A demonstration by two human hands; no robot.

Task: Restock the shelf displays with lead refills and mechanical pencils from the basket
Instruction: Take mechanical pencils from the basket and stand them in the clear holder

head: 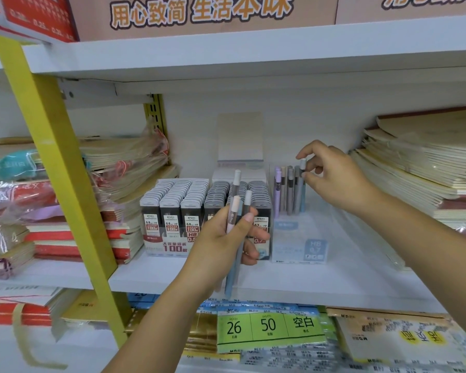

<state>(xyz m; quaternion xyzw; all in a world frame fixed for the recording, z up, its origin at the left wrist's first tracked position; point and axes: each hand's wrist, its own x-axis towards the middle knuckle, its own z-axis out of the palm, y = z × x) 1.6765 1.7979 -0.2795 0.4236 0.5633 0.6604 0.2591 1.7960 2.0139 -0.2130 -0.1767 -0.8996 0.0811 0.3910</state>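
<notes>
My left hand [223, 238] grips a bunch of three pastel mechanical pencils [236, 208], held upright in front of the shelf. My right hand [334, 176] pinches the white cap of a blue-grey mechanical pencil [302, 184] standing in the clear pencil display box [299, 238]. Several purple and grey pencils [284, 189] stand in that box at its back left. To its left is the lead refill display [178, 211], rows of dark refill cases marked 0.5 and 0.7 HB. The basket is out of view.
Stacks of wrapped notebooks [420, 168] crowd the shelf on the right, and more notebook piles [65, 200] lie on the left behind a yellow upright [62, 168]. A white shelf board [253, 52] hangs overhead. Paper packs [269, 329] fill the lower shelf.
</notes>
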